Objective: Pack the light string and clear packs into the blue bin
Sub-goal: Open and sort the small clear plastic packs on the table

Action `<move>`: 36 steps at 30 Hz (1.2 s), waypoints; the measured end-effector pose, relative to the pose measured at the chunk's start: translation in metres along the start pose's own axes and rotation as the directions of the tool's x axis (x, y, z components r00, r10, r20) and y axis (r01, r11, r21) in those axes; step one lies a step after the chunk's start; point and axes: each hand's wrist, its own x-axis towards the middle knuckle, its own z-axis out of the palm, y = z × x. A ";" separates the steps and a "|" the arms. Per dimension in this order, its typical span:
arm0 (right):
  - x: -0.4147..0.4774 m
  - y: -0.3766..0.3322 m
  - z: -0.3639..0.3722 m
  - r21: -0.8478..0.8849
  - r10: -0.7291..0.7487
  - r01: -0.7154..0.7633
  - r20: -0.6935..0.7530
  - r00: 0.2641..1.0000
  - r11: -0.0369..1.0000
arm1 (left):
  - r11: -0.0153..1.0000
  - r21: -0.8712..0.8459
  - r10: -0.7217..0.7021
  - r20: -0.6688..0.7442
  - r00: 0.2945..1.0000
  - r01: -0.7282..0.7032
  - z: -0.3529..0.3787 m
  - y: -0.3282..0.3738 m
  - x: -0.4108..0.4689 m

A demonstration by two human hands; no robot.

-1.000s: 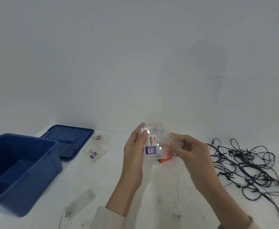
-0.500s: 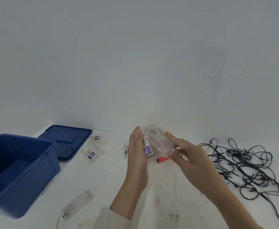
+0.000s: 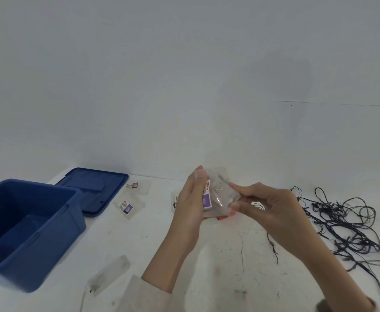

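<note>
A clear pack [image 3: 218, 194] with a white and purple label is held above the white table between both hands. My left hand [image 3: 190, 204] grips its left edge, and my right hand [image 3: 267, 206] pinches its right side. The open blue bin [image 3: 30, 228] stands at the left, with nothing visible inside. A tangled black light string [image 3: 346, 221] lies on the table to the right of my right hand. Two more labelled clear packs [image 3: 129, 206] [image 3: 138, 186] lie between the bin's lid and my hands. Another clear pack [image 3: 109, 274] lies near the table's front.
The blue lid [image 3: 94, 190] lies flat behind the bin. A small red object [image 3: 221, 218] sits on the table under the held pack, mostly hidden. Another labelled pack [image 3: 175, 200] peeks out behind my left hand. A white wall rises behind the table.
Both hands have turned the held pack, so its label now faces sideways along my left fingers. My right fingers have shifted on the pack's right side.
</note>
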 end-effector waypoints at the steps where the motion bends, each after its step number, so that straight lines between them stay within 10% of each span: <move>1: 0.000 0.000 0.001 -0.013 -0.015 0.015 -0.014 1.000 1.000 | 1.000 -0.006 -0.007 -0.001 1.000 0.007 0.002 0.002 -0.001; 9: -0.005 0.005 0.022 -0.376 -0.318 0.261 -0.098 0.943 0.889 | 0.999 -0.007 0.052 -0.012 0.999 -0.052 0.005 0.000 -0.002; 21: -0.013 -0.004 0.017 -0.255 -0.158 0.172 0.074 0.985 0.952 | 0.990 -0.133 0.054 0.057 0.997 -0.046 0.004 -0.007 -0.006; 30: -0.006 -0.005 0.017 -0.454 -0.276 0.190 -0.130 0.952 0.871 | 0.987 -0.161 0.039 0.097 0.995 -0.023 0.012 0.001 -0.009; 36: -0.003 -0.003 0.023 -0.291 -0.132 0.044 -0.291 0.947 0.956 | 0.977 -0.154 0.163 0.086 0.983 -0.149 0.022 0.000 -0.013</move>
